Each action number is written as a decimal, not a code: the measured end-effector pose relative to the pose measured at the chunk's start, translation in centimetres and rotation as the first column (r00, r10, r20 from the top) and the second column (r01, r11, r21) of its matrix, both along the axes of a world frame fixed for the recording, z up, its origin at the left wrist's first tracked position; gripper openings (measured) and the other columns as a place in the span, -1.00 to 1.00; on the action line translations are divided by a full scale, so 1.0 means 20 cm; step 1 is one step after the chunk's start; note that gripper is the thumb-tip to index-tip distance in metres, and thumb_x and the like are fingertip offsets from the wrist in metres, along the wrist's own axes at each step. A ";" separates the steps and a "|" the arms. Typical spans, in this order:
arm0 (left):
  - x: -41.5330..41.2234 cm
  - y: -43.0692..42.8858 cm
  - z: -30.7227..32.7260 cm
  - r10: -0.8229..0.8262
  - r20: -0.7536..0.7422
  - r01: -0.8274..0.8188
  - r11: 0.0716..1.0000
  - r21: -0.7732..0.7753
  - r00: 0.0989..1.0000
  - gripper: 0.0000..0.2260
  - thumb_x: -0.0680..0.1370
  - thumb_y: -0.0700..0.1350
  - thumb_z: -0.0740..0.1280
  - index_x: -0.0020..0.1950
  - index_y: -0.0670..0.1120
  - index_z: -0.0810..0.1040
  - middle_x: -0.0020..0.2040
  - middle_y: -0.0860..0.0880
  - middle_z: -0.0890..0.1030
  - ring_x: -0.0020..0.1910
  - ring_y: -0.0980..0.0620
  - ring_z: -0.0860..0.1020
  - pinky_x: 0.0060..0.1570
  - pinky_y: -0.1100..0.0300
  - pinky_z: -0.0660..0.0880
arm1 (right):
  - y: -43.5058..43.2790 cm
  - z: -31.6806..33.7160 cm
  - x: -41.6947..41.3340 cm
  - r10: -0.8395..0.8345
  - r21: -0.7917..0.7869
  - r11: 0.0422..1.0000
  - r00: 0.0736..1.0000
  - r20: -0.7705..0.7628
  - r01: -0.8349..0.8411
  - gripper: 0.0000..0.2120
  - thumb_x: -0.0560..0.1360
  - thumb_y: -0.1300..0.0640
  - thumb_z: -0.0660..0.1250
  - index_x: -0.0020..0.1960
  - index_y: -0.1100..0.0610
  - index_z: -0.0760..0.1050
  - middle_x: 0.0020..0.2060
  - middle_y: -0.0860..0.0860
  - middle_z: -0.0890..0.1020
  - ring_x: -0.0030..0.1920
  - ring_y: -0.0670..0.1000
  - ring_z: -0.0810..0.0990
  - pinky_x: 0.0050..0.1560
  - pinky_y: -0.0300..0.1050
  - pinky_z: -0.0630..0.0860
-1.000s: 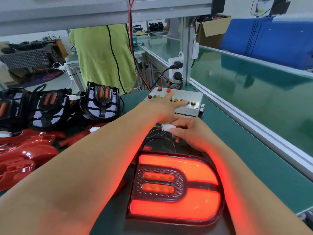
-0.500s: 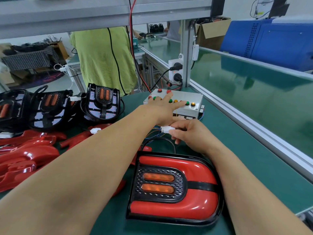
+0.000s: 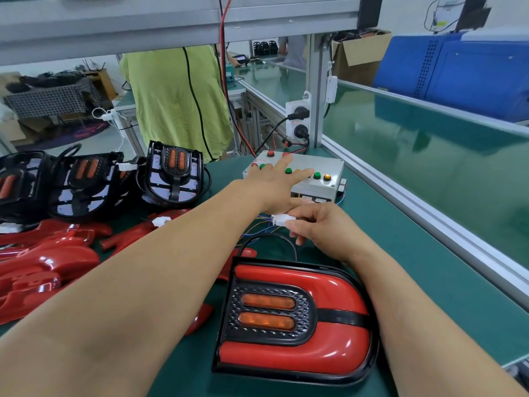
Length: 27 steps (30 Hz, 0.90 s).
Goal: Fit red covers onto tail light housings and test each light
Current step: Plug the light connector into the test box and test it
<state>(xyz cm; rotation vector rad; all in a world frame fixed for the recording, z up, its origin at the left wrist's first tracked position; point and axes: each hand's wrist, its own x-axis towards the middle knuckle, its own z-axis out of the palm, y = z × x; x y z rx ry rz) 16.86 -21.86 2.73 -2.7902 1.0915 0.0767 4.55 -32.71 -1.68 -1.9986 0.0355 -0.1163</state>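
Gripping connector [image 3: 282, 219], right hand [image 3: 325, 231], carton [image 3: 361, 51] contents unclear

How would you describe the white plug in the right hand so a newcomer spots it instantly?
Find the grey button box at the back of the green bench. Just in front of it, the right hand pinches a white plug trailing thin coloured wires. The other white plug lies loose to the left, beside the red covers.
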 end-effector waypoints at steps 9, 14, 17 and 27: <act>0.01 0.01 -0.03 -0.016 -0.066 0.010 0.996 -0.092 0.998 -0.36 0.56 0.26 0.25 0.54 0.37 -0.03 0.63 -0.01 -0.13 0.58 -0.18 0.00 0.50 -0.21 0.10 | 0.00 -0.01 0.01 0.009 -0.058 0.998 0.999 -0.034 -0.011 -0.81 0.55 0.07 0.40 -0.24 -0.03 0.63 -0.36 -0.04 0.68 -0.37 -0.15 0.61 -0.12 -0.17 0.53; 0.02 0.02 -0.04 -0.018 -0.089 0.007 0.993 -0.117 0.996 -0.34 0.55 0.26 0.27 0.54 0.37 -0.04 0.63 0.00 -0.16 0.59 -0.16 -0.04 0.50 -0.23 0.08 | 0.00 -0.01 0.01 0.019 -0.051 0.998 0.999 -0.026 -0.020 -0.81 0.55 0.09 0.40 -0.24 -0.06 0.63 -0.36 -0.08 0.68 -0.37 -0.15 0.62 -0.13 -0.18 0.51; 0.02 0.02 -0.03 -0.018 -0.099 0.006 0.993 -0.121 0.995 -0.33 0.54 0.27 0.27 0.54 0.37 -0.04 0.62 0.01 -0.20 0.59 -0.15 -0.05 0.51 -0.21 0.09 | 0.00 -0.01 0.01 0.025 -0.050 0.998 1.000 -0.020 -0.026 -0.76 0.55 0.10 0.40 -0.29 -0.06 0.61 -0.37 -0.09 0.67 -0.38 -0.15 0.61 -0.15 -0.18 0.51; 0.03 0.04 -0.03 0.050 -0.151 -0.079 0.978 -0.193 0.987 -0.33 0.55 0.42 0.01 0.59 0.24 -0.12 0.62 0.12 -0.21 0.60 -0.01 -0.05 0.51 -0.23 -0.01 | 0.00 -0.01 0.01 0.012 0.039 0.999 1.000 0.026 -0.013 -0.95 0.57 0.14 0.38 -0.03 0.05 0.62 -0.34 -0.09 0.65 -0.37 -0.17 0.61 -0.34 -0.43 0.42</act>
